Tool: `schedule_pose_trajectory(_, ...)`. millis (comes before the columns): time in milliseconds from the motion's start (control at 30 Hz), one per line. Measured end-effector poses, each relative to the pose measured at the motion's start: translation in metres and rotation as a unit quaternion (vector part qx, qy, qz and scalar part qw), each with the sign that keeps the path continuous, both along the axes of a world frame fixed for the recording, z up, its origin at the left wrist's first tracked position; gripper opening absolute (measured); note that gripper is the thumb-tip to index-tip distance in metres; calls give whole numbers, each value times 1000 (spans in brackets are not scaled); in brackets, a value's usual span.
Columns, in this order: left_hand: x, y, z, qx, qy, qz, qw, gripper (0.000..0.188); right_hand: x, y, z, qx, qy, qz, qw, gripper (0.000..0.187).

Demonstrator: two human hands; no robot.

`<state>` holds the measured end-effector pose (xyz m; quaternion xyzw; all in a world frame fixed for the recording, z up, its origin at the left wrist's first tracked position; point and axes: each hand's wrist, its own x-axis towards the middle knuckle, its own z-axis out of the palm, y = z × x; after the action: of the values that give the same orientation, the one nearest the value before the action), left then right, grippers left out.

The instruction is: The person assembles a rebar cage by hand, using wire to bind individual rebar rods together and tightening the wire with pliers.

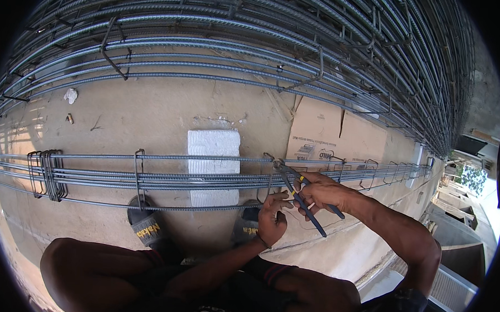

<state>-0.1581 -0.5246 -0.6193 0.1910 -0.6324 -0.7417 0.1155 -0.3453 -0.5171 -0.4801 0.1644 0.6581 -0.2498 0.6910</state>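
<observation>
My right hand [313,193] is closed round the dark blue handles of a pair of nippers [311,217]. The jaws are at the top corner of a square stirrup [270,185], against the far bar of a long rebar cage [101,173]. My left hand [272,218] is just nearer me, by the stirrup's lower side. Its fingers are curled, and what they hold, if anything, is too small to make out. Beneath the bars sits a white foam block [214,143].
Many more rebar cages [211,20] are stacked along the far side. A flattened cardboard sheet [323,131] lies under the cage's right part. Bunched stirrups [51,174] hang at its left. My sandalled feet [144,224] rest at its near edge, and bits of debris [71,96] lie on the floor.
</observation>
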Motion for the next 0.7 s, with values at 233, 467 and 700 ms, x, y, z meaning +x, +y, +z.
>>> schedule_pose_trajectory(233,-27,-31,28,548,-267,231,758,22,18,8,-1,3,55,-1,998,28)
schedule_pose_trajectory(467,-68,-47,49,562,-253,5,788,35,28,4,-2,3,104,69,992,24)
schedule_pose_trajectory(700,-65,-42,27,562,-286,-12,776,28,79,19,-22,-72,347,117,928,20)
